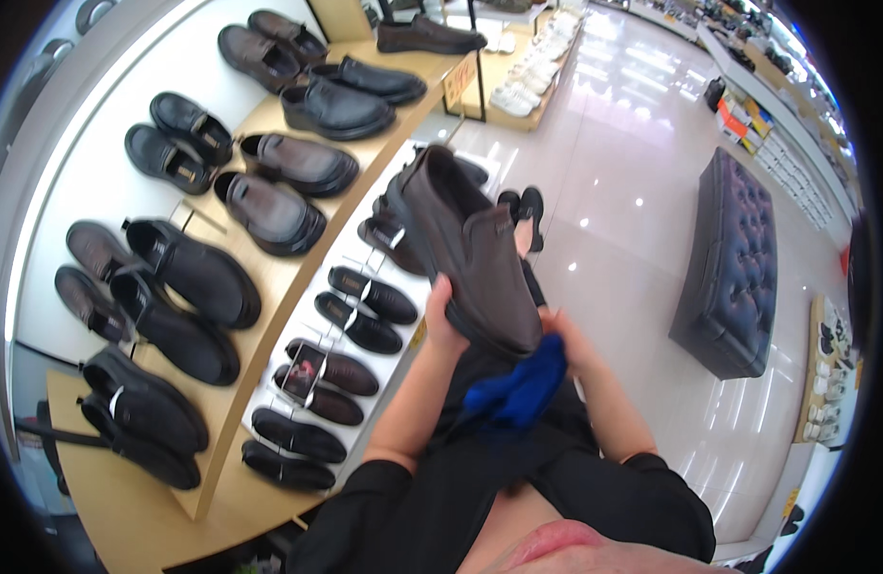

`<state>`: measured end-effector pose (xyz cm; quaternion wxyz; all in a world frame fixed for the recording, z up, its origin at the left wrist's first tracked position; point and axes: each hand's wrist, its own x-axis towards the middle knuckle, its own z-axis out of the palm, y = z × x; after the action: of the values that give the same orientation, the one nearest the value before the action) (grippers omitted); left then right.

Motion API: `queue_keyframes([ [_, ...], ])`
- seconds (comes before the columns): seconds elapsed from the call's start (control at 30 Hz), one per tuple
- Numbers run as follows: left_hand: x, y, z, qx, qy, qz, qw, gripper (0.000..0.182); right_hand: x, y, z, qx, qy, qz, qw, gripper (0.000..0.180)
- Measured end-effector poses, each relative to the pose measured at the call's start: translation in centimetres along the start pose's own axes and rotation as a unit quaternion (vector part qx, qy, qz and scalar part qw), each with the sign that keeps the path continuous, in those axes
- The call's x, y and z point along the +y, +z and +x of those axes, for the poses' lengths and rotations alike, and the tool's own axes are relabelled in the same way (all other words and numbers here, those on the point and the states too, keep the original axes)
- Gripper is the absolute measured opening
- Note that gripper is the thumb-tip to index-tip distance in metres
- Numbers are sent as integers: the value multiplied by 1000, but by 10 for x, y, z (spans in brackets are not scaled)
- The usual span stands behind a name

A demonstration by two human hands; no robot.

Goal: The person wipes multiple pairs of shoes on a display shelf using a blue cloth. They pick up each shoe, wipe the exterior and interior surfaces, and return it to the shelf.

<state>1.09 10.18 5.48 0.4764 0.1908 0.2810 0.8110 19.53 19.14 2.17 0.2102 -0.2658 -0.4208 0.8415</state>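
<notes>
My left hand (445, 319) grips a dark brown leather slip-on shoe (477, 269) by its side and sole, thumb showing at the edge. The shoe is held up in front of me, its toe towards my body and its opening facing up and away. At the toe's right side is my right hand (563, 337), closed on a bright blue cloth (524, 384). The cloth hangs down below the toe. Part of the right hand's fingers is hidden behind the shoe, so I cannot tell whether they touch it.
To the left, a wooden display shelf (284, 316) carries pairs of dark leather shoes (187, 301). A lower white shelf (405, 316) holds more pairs. A tufted dark bench (732, 265) stands on the glossy tiled floor (614, 237) at right. White shoes (527, 86) line a far platform.
</notes>
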Motion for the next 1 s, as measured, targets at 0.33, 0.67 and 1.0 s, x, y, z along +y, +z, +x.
queue_keyframes([
  [0.33,-1,37,-13,-43,-164,-31,985,59,-33,53,-52,-190,-427,-611,639,52],
  [0.67,-40,46,-37,-67,-57,232,969,77,-98,45,16,183,-505,-535,652,47],
  [1.0,-32,33,-27,-117,-143,185,965,67,-60,29,-15,26,-500,-612,613,46],
])
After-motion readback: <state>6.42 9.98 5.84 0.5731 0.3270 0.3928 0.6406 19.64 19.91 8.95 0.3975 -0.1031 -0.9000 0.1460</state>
